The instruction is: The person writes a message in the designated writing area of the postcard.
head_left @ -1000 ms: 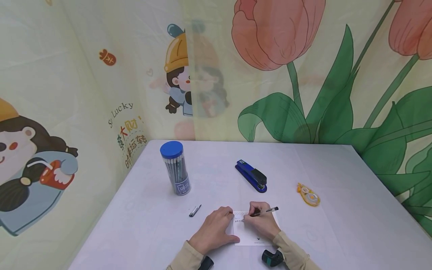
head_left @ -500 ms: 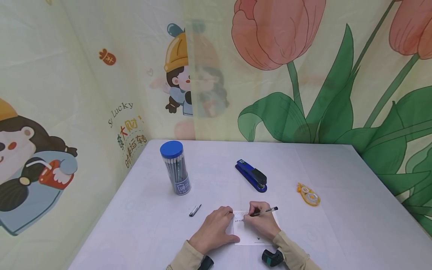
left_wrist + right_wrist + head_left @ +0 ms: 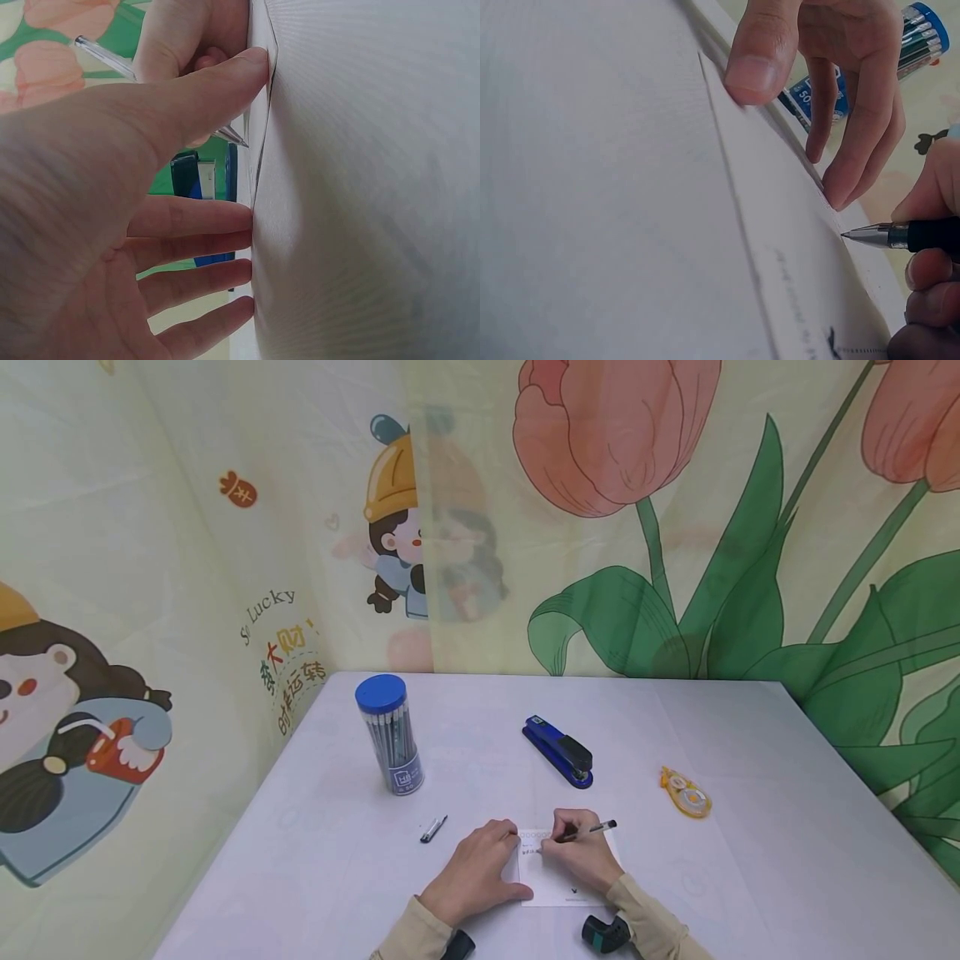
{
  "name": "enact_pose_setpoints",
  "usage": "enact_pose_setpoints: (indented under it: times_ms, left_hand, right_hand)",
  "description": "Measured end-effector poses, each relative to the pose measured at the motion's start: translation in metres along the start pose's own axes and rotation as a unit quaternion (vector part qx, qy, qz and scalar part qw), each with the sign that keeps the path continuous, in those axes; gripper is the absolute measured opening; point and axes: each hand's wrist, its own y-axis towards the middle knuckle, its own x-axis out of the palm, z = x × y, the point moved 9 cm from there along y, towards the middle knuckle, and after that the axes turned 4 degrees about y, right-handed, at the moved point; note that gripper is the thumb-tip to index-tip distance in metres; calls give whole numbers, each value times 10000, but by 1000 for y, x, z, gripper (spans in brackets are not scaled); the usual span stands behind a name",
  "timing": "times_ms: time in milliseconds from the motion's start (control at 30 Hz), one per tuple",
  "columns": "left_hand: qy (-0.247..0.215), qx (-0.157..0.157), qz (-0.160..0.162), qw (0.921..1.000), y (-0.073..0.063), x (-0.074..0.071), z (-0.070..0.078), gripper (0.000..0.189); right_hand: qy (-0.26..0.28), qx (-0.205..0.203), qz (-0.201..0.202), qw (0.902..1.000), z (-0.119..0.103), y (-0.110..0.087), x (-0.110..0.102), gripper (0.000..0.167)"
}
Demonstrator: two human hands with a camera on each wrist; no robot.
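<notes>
My right hand pinches a pen with a clear barrel and dark grip over a small white sheet of paper. In the right wrist view the metal pen tip meets the paper's surface. A short line of dark handwriting shows left of the right hand, and a small dark mark sits low on the sheet. My left hand rests at the sheet's left edge, fingers extended and spread. Its thumb presses on the paper's lower left corner, and its fingertips touch down near the upper left.
Left of the left hand lies a small pen cap. A blue-lidded tub of pencils stands at the back left. Beyond the paper lies a blue and black stapler, and to the right a yellow correction tape.
The upper end of the pen has shifted very slightly to the left as the right hand moves a little over the paper. The left hand and the other objects stay put.
</notes>
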Motion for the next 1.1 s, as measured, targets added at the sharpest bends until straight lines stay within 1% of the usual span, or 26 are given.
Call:
enact_pose_setpoints:
  times_ms: [200,333,433,733,867,1100]
  left_hand:
    - [-9,-13,-16,10000,0,0,0,64]
    - [-36,-50,-47,10000,0,0,0,65]
    - [-24,-42,-17,10000,0,-1,1,65]
    - [-32,-76,-55,10000,1,0,0,65]
    - [-33,-90,-62,9999,1,1,-1,65]
    - [-25,-18,30,10000,1,0,0,65]
  right_hand:
    - [-75,196,116,9997,-3,-1,-1,22]
    - [-28,214,189,9996,-20,-4,-3,20]
    - [65,176,158,9997,-30,-7,-4,19]
    - [-106,395,-10,9992,-28,-7,-5,18]
    - [-164,391,-33,9991,-28,-7,-5,17]
    - [-106,323,3,9994,-31,-7,-5,19]
